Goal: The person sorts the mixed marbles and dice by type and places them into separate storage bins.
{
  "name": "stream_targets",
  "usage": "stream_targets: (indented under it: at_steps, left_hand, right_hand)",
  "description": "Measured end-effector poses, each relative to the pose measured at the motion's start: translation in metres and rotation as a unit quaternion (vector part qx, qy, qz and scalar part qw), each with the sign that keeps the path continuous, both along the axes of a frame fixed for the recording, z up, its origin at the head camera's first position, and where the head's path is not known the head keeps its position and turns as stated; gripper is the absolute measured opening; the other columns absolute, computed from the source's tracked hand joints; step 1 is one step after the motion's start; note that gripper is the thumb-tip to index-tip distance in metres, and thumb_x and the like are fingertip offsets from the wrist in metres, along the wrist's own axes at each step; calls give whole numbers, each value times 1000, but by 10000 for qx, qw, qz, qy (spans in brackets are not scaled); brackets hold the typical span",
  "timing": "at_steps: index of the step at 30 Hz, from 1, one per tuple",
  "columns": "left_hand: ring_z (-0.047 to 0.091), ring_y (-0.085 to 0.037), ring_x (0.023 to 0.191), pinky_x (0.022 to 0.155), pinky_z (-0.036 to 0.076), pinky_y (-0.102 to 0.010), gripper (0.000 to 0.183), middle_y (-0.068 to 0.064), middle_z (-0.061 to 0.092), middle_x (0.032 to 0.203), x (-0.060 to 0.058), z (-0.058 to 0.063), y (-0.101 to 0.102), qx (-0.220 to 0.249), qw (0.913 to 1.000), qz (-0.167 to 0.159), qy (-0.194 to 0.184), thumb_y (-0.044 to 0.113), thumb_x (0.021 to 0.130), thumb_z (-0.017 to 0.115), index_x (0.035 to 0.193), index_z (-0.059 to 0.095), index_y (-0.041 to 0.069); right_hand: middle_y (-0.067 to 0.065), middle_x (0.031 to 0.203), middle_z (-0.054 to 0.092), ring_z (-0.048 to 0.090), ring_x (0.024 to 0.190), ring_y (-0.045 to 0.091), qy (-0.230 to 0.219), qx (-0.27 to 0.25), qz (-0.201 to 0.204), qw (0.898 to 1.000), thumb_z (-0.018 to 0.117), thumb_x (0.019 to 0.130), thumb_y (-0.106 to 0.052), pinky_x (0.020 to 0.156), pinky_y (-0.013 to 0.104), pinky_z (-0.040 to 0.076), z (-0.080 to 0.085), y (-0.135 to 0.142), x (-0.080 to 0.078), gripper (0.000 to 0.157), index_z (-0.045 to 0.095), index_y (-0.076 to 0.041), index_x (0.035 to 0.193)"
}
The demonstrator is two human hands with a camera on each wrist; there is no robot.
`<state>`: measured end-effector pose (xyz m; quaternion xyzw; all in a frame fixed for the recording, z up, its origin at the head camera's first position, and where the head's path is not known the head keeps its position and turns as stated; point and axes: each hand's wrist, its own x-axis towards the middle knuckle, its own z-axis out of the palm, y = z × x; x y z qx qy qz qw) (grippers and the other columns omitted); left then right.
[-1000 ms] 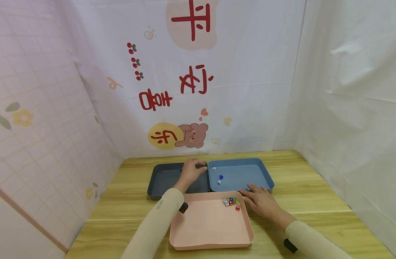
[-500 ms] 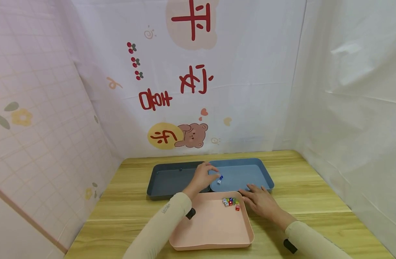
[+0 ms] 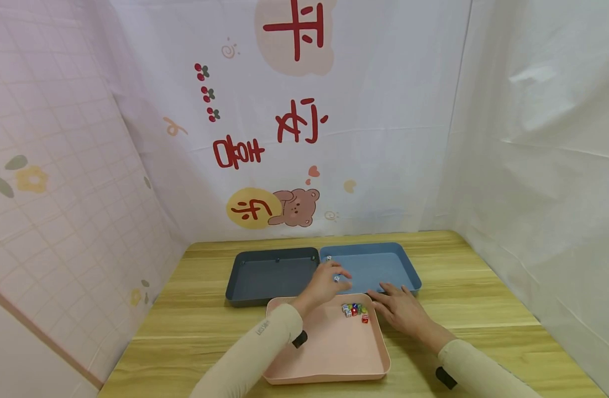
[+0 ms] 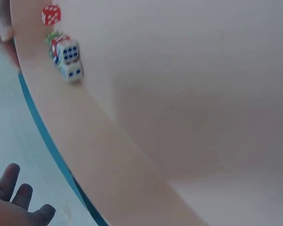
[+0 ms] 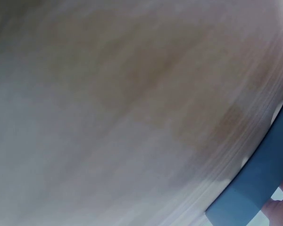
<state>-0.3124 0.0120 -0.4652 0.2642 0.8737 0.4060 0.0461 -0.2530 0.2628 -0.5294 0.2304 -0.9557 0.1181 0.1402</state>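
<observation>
1. White fabric backdrop [image 3: 384, 121] with red characters [image 3: 294, 26] and a cartoon bear [image 3: 298, 208] behind our wood-grain table [image 3: 185, 331], head view. We've got a dark gray tray [image 3: 269, 282] and a blue tray [image 3: 379, 268] side by side at the back, pink tray [image 3: 329, 354] in front.
2. Same view: our left hand [image 3: 325, 283] is over the left part of the blue tray, thumb and index finger apart, grip released. One white die [image 3: 336, 279] shows between them; can't tell if they touch it. Another white die [image 3: 329, 258] sits at that tray's far left corner.
3. Our right hand [image 3: 399, 309] lies relaxed, fingers spread, by the blue tray's near rim and the pink tray's far right corner. That corner holds a dice cluster [image 3: 354, 312], with a red die [image 3: 365, 319] just beside it.
4. Left wrist view: we see loose, separated fingers [image 4: 23, 193] over the blue tray, and blue-pipped white dice [image 4: 68, 51] against the pink wall.
5. Right wrist view: mostly blurry; part of our hand shows behind the blue tray's wall, grip unclear from here.
</observation>
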Motion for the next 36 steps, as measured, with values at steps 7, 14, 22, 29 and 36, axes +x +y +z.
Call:
stream_targets:
  at_steps: [7, 14, 22, 29, 36]
  left_hand:
    - [33, -33, 141, 109, 32, -60, 19, -8, 45, 148, 8, -7, 7, -261, 9995, -204, -6, 34, 94, 70, 110, 75, 25]
    - [35, -33, 139, 111, 29, -59, 25, -10, 45, 148, 17, -13, 13, -487, 9983, -324, -43, 40, 96, 66, 111, 75, 22]
    - [32, -31, 139, 115, 17, -59, 17, -5, 47, 146, 24, -19, 16, -543, 9978, -387, -22, 37, 94, 68, 105, 77, 28]
    - [37, -24, 138, 116, 17, -57, 15, -5, 51, 141, 27, -25, 21, -1104, 9907, -515, 612, 32, 92, 73, 106, 77, 28]
    - [37, -23, 138, 114, 19, -60, 18, -5, 55, 138, 29, -29, 25, -1602, 9785, -650, 1124, 33, 92, 72, 110, 76, 28]
  right_hand:
    - [24, 139, 53, 47, 130, 45, 16, 17, 1, 10000, 57, 102, -33, 101, 72, 32, 0, 0, -1, 39, 63, -18, 137]
    - [24, 137, 55, 48, 129, 46, 135, -17, 35, 9999, 58, 101, -30, 99, 73, 33, 3, -1, 2, 38, 64, -16, 135]
    - [25, 138, 54, 48, 128, 47, 41, 64, 66, 9999, 55, 103, -33, 100, 73, 32, 2, 0, 2, 39, 63, -15, 136]
    - [23, 137, 55, 47, 129, 47, 36, -52, 109, 9999, 55, 103, -33, 100, 74, 32, 0, 1, 0, 38, 63, -16, 136]
    - [23, 135, 57, 50, 127, 46, 245, -15, 132, 9996, 57, 102, -29, 98, 74, 33, 0, 0, 2, 36, 65, -16, 134]
